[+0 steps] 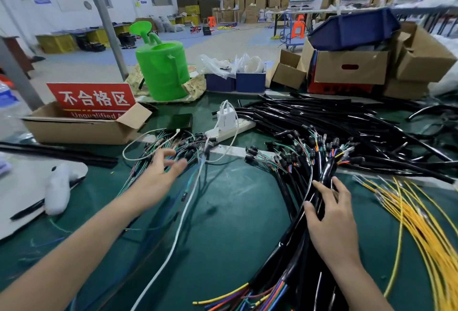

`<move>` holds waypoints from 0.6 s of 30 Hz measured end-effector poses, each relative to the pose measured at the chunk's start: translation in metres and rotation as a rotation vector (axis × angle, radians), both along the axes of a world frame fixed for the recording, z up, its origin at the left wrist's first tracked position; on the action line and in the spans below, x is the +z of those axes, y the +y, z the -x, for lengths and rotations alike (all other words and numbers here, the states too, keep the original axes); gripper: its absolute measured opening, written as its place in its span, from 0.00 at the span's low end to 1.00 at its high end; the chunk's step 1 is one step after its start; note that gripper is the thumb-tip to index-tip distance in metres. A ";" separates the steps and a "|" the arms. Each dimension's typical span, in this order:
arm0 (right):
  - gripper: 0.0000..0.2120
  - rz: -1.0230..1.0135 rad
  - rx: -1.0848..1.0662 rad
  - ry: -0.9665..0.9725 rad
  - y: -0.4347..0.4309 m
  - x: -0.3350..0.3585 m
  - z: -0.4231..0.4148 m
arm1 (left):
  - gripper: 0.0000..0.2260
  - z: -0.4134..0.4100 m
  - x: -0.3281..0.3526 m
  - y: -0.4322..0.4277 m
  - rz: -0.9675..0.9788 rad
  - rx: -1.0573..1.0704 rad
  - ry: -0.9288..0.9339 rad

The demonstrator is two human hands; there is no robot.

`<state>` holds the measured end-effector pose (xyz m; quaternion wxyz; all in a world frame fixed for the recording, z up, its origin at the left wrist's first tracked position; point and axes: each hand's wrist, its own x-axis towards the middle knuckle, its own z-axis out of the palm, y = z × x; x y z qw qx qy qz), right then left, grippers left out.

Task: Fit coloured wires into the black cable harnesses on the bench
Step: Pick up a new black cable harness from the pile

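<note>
Green bench (pixel 235 211): left hand (pixel 158 174), fingers splayed, over coloured wires (pixel 190 146); right hand (pixel 332 219), fingers around black harnesses (pixel 297 256).

Two hands, left hand (pixel 158 174) and right hand (pixel 332 219), the latter gripping one bundle of black cable harnesses (pixel 292 256). Beyond the grip: one green plastic watering can (pixel 162 70), two dark-blue square bins (pixel 219 82) (pixel 250 82).

Bright, even overhead light. Soft shadows on dark green bench mat (pixel 230 224) right of left hand (pixel 158 177) fingers. Those fingertips motion-blurred. Glare streaks on glossy black cable harnesses (pixel 328 169) beyond right hand (pixel 332 219) fingers. Frame edges bowed.
</note>
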<state>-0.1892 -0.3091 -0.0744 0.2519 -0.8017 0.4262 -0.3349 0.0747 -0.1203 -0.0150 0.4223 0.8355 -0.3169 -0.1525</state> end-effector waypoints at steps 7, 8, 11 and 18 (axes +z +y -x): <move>0.20 0.014 0.003 -0.001 0.001 0.001 0.000 | 0.17 0.035 -0.054 0.033 -0.216 0.028 -0.267; 0.20 0.013 0.003 0.002 0.000 0.001 0.000 | 0.12 0.037 -0.052 0.032 -0.172 0.040 -0.224; 0.20 0.008 0.009 0.016 0.000 0.001 0.000 | 0.08 0.045 -0.049 0.027 -0.170 -0.023 -0.200; 0.20 -0.007 0.015 0.030 0.001 0.001 0.000 | 0.08 0.031 -0.001 0.024 -0.139 -0.051 -0.400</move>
